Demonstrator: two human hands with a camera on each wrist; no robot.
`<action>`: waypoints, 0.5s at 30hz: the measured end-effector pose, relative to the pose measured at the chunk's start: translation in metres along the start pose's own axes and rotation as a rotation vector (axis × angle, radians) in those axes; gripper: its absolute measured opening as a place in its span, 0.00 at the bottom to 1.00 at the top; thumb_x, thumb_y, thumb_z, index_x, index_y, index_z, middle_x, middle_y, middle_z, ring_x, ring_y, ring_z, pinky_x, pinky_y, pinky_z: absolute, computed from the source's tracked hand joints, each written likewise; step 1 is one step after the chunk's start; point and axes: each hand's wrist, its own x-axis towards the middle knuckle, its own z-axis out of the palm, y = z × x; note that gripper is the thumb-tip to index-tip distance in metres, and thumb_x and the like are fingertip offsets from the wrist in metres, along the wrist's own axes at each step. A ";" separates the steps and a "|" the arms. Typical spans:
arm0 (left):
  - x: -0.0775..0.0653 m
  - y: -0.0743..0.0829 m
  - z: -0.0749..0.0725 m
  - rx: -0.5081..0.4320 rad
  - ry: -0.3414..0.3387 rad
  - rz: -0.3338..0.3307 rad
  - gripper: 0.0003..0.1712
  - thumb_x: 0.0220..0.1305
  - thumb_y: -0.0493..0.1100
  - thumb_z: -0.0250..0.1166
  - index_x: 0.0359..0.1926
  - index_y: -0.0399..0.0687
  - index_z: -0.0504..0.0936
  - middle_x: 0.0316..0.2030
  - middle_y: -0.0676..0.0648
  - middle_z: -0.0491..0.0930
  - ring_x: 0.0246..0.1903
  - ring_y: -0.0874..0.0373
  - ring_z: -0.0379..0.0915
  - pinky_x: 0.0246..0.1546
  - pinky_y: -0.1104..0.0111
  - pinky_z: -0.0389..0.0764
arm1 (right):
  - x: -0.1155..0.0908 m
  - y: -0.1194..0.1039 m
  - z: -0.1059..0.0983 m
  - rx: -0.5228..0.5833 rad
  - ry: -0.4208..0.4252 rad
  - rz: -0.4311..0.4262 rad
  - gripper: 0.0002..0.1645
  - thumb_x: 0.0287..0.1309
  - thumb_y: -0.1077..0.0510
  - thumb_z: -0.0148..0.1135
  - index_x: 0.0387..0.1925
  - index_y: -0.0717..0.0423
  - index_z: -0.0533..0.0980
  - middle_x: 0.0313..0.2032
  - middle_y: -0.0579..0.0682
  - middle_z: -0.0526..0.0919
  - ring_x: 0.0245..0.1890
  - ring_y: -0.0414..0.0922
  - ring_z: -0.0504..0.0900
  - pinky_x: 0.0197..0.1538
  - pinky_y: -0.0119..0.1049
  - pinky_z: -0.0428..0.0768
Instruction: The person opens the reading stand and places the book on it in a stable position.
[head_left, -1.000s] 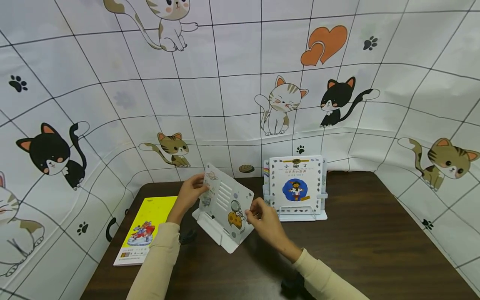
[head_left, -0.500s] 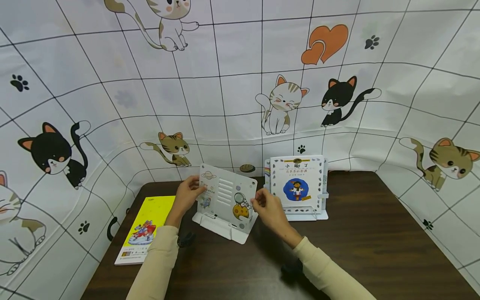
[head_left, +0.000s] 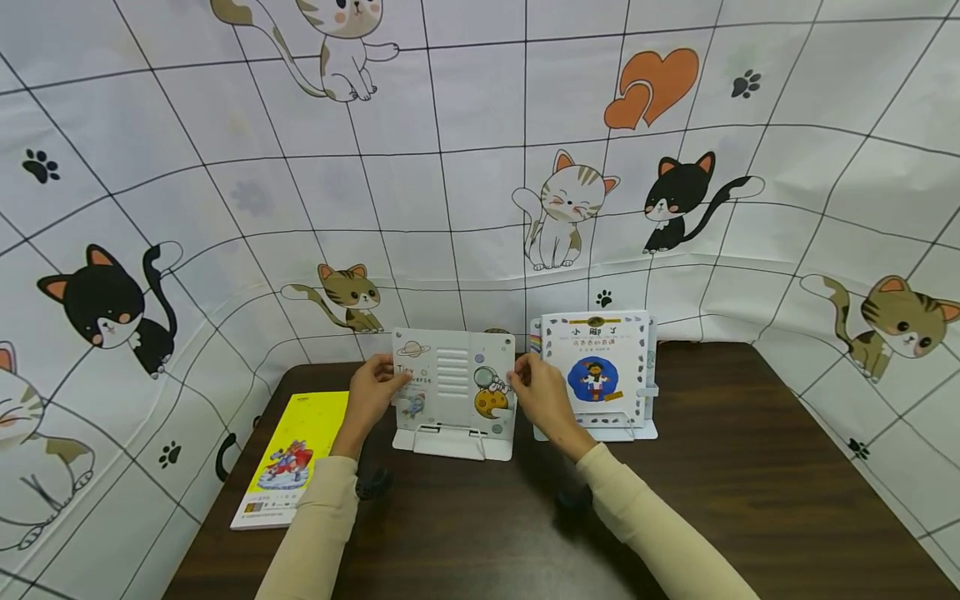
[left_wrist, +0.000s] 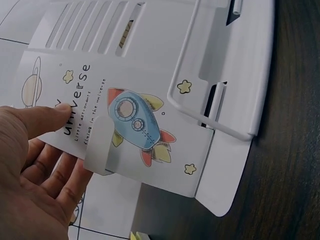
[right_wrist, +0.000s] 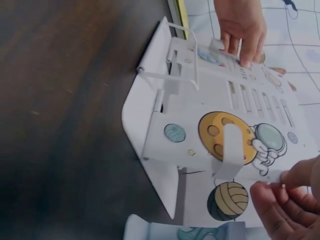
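Note:
A white book stand point(head_left: 442, 398) printed with a planet, a rocket and an astronaut stands upright on the table, facing me. My left hand point(head_left: 371, 400) grips its left edge; in the left wrist view the thumb lies on the printed front and the fingers point(left_wrist: 60, 175) go behind. At the right edge, my right hand point(head_left: 543, 398) pinches the panel, thumb in front, as the right wrist view shows. A clear wire holder point(left_wrist: 215, 122) folds over the stand's bottom ledge. White side clips point(right_wrist: 232, 147) stick out from the panel.
Close on the right, a second white stand point(head_left: 650, 423) holds a white picture book point(head_left: 622, 358) with a blue circle. A yellow book point(head_left: 318, 417) lies flat on the left of the dark wooden table point(head_left: 720, 500). A cat-print curtain point(head_left: 480, 208) hangs behind.
Both hands have turned the book stand from a slant until it faces me squarely, its right side swinging backward. The right hand has moved slightly up and right with it.

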 end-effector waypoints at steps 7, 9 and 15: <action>0.003 -0.001 0.005 -0.015 0.043 0.015 0.22 0.69 0.41 0.74 0.59 0.36 0.80 0.48 0.35 0.85 0.49 0.44 0.84 0.39 0.75 0.77 | 0.013 -0.003 0.000 -0.078 0.009 0.012 0.08 0.72 0.59 0.68 0.41 0.61 0.81 0.33 0.55 0.88 0.28 0.45 0.83 0.31 0.36 0.81; 0.003 -0.002 0.007 -0.018 0.052 0.019 0.21 0.68 0.40 0.75 0.57 0.36 0.81 0.47 0.36 0.86 0.47 0.46 0.84 0.38 0.76 0.77 | 0.015 -0.002 0.000 -0.092 0.006 0.010 0.08 0.73 0.59 0.68 0.41 0.61 0.81 0.33 0.55 0.89 0.27 0.44 0.83 0.30 0.35 0.80; 0.003 -0.002 0.008 -0.023 0.068 0.028 0.20 0.68 0.40 0.75 0.56 0.36 0.81 0.44 0.35 0.87 0.42 0.51 0.81 0.35 0.77 0.77 | 0.018 0.001 0.003 -0.128 0.020 -0.014 0.08 0.73 0.58 0.68 0.39 0.60 0.81 0.32 0.55 0.88 0.25 0.44 0.82 0.29 0.35 0.79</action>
